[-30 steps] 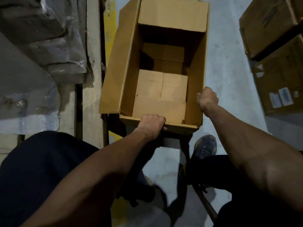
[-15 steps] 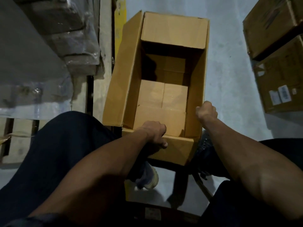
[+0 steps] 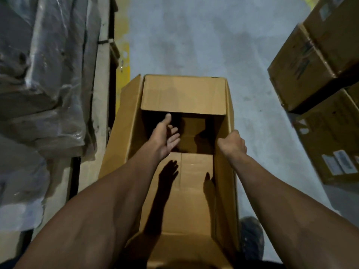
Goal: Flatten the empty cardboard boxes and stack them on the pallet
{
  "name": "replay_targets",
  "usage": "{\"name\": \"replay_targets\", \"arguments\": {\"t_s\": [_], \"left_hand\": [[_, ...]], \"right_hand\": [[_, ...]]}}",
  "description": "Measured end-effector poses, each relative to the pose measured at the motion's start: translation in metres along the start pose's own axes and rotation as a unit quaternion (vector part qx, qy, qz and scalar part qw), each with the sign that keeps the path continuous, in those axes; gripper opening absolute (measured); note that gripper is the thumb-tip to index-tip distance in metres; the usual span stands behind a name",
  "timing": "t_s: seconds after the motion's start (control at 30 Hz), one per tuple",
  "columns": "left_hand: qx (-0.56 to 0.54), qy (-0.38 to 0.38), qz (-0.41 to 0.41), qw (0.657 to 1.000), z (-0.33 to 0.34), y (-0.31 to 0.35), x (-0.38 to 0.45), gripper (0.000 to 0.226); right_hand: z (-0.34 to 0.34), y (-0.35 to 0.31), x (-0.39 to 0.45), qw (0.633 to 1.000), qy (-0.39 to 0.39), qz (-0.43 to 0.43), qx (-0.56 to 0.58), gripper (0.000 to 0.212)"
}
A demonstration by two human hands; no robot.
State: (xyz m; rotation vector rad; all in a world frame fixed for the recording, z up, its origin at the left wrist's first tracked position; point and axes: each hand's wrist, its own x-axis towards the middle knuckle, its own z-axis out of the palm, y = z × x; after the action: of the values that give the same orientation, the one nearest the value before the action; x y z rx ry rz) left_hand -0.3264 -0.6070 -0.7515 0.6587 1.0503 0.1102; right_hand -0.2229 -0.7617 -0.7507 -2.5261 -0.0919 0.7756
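One open box: a cardboard box (image 3: 223, 171) is standing on the floor directly below the camera, top flaps up, far flap (image 3: 182, 94) leaning inward over the opening.
Floor: grey concrete floor (image 3: 194, 41) is running up the middle of the view, with a yellow painted line (image 3: 123, 45) lying along its left edge.
Left side: a wooden pallet (image 3: 102, 74) is carrying a load wrapped in clear plastic film (image 3: 42, 74), just beside the box's left flap.
Right side: stacked sealed cartons (image 3: 320, 55) are sitting well apart from the open box; the lower carton (image 3: 334, 144) is showing white labels.
Foot: a dark shoe (image 3: 252, 235) is resting on the floor at the box's near right corner.
Left hand (image 3: 165, 136): reaching into the box with fingers spread and palm turned up, holding nothing.
Right hand (image 3: 232, 142): gripping the top edge of the box's right wall, fingers curled over it.
Change, left hand: half a second ago it was clasping the near rim; now it is extending inside, off the cardboard.
Change, right hand: keeping its grip on the right wall.
Change, box: now sitting closer beneath the camera, its near end running under the forearms.
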Motion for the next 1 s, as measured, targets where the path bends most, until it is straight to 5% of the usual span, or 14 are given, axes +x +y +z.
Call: {"name": "replay_targets", "arguments": {"t_s": [0.1, 0.23, 0.5, 0.63, 0.73, 0.83, 1.0], "left_hand": [[-0.161, 0.009, -0.007, 0.987, 0.025, 0.021, 0.032, 0.071], [-0.241, 0.057, 0.005, 0.969, 0.047, 0.032, 0.054, 0.044], [-0.173, 0.092, 0.083, 0.977, 0.059, 0.065, 0.065, 0.047], [-0.125, 0.021, 0.153, 0.980, 0.077, 0.090, 0.069, 0.074], [0.002, 0.001, 0.208, 0.978, 0.090, 0.106, 0.075, 0.065], [0.287, 0.041, 0.261, 0.921, 0.097, 0.118, 0.097, 0.057], [0.639, 0.066, 0.255, 0.723, 0.094, 0.126, 0.137, 0.070]], "right_hand": [[0.008, 0.002, 0.023, 1.000, 0.002, 0.009, 0.003, 0.036], [0.014, 0.008, 0.031, 1.000, 0.008, 0.002, -0.026, 0.033], [0.012, 0.009, 0.025, 0.995, 0.022, -0.011, -0.101, 0.030], [0.013, 0.003, 0.024, 0.994, 0.023, 0.002, -0.106, 0.031], [0.013, 0.001, 0.024, 0.993, 0.027, 0.008, -0.114, 0.030], [0.013, -0.001, 0.026, 0.993, 0.022, 0.014, -0.117, 0.029], [0.013, -0.002, 0.029, 0.992, 0.018, 0.021, -0.121, 0.031]]}}
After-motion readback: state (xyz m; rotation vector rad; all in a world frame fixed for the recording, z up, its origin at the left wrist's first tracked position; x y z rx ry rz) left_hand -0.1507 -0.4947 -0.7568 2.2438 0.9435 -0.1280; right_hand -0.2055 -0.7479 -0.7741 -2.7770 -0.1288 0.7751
